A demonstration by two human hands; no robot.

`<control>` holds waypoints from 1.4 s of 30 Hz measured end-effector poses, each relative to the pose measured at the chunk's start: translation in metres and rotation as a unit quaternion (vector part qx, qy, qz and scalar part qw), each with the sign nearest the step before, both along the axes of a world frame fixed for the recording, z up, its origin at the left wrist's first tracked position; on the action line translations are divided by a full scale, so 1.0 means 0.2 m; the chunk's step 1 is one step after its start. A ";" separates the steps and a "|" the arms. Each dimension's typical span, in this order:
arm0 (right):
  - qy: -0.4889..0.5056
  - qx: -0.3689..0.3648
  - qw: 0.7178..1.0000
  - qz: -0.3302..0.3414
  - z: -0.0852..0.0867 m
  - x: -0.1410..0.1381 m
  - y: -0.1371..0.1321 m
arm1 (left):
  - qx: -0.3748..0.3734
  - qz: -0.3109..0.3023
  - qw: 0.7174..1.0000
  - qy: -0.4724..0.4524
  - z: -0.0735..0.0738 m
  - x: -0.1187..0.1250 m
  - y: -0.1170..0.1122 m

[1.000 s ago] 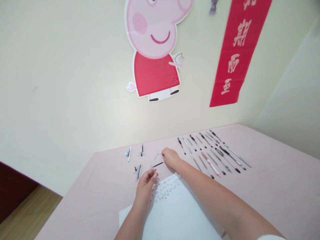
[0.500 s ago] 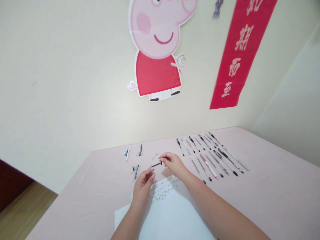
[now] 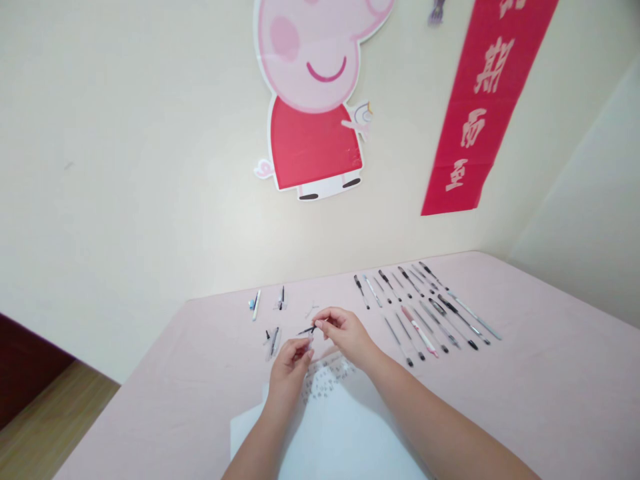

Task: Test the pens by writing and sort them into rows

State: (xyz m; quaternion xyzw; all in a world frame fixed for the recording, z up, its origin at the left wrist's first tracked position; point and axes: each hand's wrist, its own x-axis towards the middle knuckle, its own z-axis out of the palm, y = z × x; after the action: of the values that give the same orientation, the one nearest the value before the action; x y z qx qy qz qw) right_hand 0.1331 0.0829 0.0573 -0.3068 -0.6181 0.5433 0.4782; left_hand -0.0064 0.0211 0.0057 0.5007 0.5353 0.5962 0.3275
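My left hand [image 3: 291,360] is pinched on a clear pen barrel [image 3: 303,340] held just above the pink table [image 3: 525,393]. My right hand [image 3: 345,331] is pinched on a thin black pen refill [image 3: 307,329] whose tip points toward the barrel. Both hands meet over the far edge of a white sheet of paper [image 3: 340,427] with scribbled marks. Loose pen parts [image 3: 273,339] lie just left of my left hand.
A row of several pens [image 3: 425,310] lies to the right of my hands. More small pen pieces [image 3: 256,305] sit near the table's far edge by the wall. A cartoon pig sticker [image 3: 313,100] and a red banner [image 3: 480,107] hang on the wall.
My right hand drew back from the table toward me, lifting the black refill, and moved close to my left hand holding the barrel.
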 end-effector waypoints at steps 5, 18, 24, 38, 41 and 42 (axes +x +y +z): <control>-0.063 0.045 0.997 -0.011 0.00 -0.01 -0.02 | 0.003 -0.007 1.000 0.024 0.00 0.00 0.00; -0.120 0.114 0.986 -0.012 -0.01 -0.02 -0.03 | 0.013 -0.003 1.000 0.013 -0.02 -0.01 0.01; -0.129 0.117 0.985 -0.008 0.00 -0.01 -0.03 | 0.014 -0.012 1.000 0.023 -0.01 -0.01 0.00; -0.316 0.244 0.907 -0.132 -0.19 0.07 0.09 | -0.048 0.069 0.993 -0.084 -0.03 -0.01 0.00; -0.367 0.297 0.877 -0.092 -0.24 0.07 0.09 | -0.051 0.089 0.990 -0.091 0.00 -0.01 0.00; -0.380 0.311 0.868 -0.078 -0.25 0.06 0.08 | -0.051 0.091 0.990 -0.090 0.01 -0.01 -0.01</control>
State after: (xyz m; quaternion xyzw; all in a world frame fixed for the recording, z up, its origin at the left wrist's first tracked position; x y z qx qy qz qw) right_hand 0.1456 0.0988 0.0080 -0.3720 -0.8631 0.1253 0.3178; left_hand -0.0079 0.0199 0.0075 0.3771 0.5768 0.6379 0.3439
